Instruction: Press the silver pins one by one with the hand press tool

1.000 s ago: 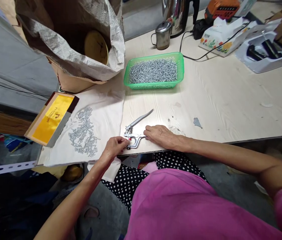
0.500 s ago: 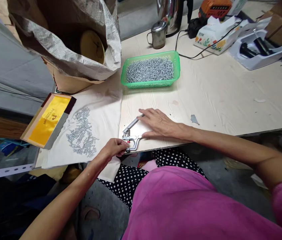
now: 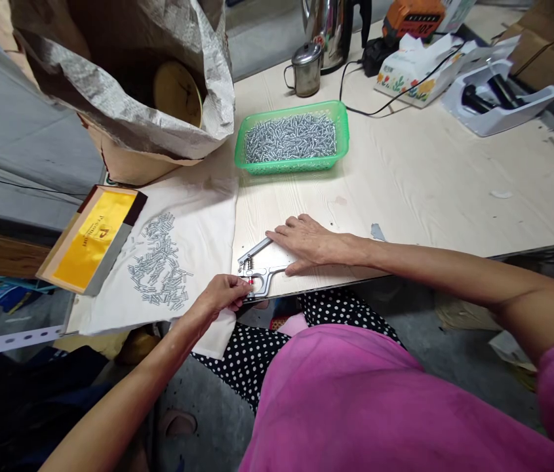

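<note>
Metal hand pliers (image 3: pixel 256 265) lie near the front edge of the pale wooden table (image 3: pixel 429 190). My right hand (image 3: pixel 302 242) rests flat on their handles, fingers stretched out and pressing down. My left hand (image 3: pixel 221 294) is pinched at the pliers' jaw end, holding something too small to make out. To the left, a loose pile of small metal pins (image 3: pixel 158 265) lies on a white cloth (image 3: pixel 198 223).
A green basket (image 3: pixel 291 139) full of metal pins stands behind. A yellow-topped box (image 3: pixel 90 238) lies at the cloth's left edge, a paper sack (image 3: pixel 124 85) behind it. Metal cup (image 3: pixel 305 69), kettle, tissue pack (image 3: pixel 417 62), cable and white tray (image 3: pixel 500 98) line the back.
My right hand has moved from beside the pliers' jaw up onto the handles and now presses them down. The left hand stays pinched at the jaws.
</note>
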Tool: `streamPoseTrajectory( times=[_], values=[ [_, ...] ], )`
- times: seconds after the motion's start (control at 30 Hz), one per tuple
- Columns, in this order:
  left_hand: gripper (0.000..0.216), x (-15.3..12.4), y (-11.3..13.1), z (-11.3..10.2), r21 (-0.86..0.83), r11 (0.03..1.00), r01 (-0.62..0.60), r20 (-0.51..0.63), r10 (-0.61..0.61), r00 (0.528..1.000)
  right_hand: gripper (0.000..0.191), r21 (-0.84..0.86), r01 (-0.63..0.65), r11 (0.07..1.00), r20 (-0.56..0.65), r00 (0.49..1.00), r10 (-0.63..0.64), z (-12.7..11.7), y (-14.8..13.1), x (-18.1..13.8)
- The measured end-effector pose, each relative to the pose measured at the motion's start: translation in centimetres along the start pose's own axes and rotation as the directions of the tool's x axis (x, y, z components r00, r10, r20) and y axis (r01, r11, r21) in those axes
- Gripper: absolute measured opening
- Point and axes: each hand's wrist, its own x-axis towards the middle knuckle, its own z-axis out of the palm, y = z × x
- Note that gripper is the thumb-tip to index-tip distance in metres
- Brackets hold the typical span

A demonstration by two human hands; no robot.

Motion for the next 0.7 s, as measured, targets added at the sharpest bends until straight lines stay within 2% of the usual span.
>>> streamPoseTrajectory(
  times=[0.1,0.17,0.2,0.27,0.33,0.4,0.47,0.57,0.63,0.7],
  values=[
    [0.039,-0.6,-0.1,0.1,0.174,0.984,-0.031,-0.07,0.044,0.997,0.07,0.008,-0.007,1.0,-0.01,1.0,0.007,0.1,-0.5,-0.4],
    [0.035,-1.3,-0.1,0.5,0.396,0.911,-0.114,-0.206,0.209,0.956,0.064,0.032,-0.001,1.0,-0.011,1.0,0.002,0.1,-0.8,-0.8],
    [0.032,-1.6,0.1,0.8,0.507,0.845,-0.168,-0.26,0.336,0.905,0.062,0.045,0.008,0.999,-0.016,1.0,-0.008,0.0,-0.9,-1.0],
    [0.022,-1.9,0.6,1.7,0.671,0.685,-0.284,-0.274,0.585,0.763,0.061,0.069,0.032,0.997,-0.037,0.999,-0.029,-0.1,-1.2,-1.2],
    [0.03,-1.3,1.4,2.5,0.762,0.519,-0.389,-0.173,0.74,0.65,0.061,0.09,0.052,0.995,-0.058,0.997,-0.047,-0.2,-1.4,-1.2],
    [0.05,-0.1,2.3,3.0,0.808,0.378,-0.451,-0.047,0.805,0.592,0.065,0.112,0.054,0.992,-0.069,0.997,-0.047,-0.2,-1.4,-1.2],
    [0.059,1.4,3.1,3.1,0.822,0.306,-0.48,0.051,0.801,0.597,0.074,0.126,0.03,0.992,-0.073,0.997,-0.02,-0.1,-1.1,-1.1],
    [0.059,3.1,3.8,2.7,0.823,0.274,-0.498,0.131,0.761,0.636,0.086,0.109,-0.029,0.994,-0.078,0.996,0.038,0.3,-0.5,-1.0],
    [0.057,3.6,4.1,2.5,0.827,0.259,-0.5,0.152,0.752,0.641,0.077,0.077,-0.055,0.995,-0.085,0.994,0.062,0.5,-0.3,-1.0],
    [0.052,3.7,4.3,2.6,0.837,0.248,-0.488,0.149,0.754,0.639,0.058,0.033,-0.076,0.997,-0.081,0.994,0.078,0.5,-0.4,-1.0]
  ],
)
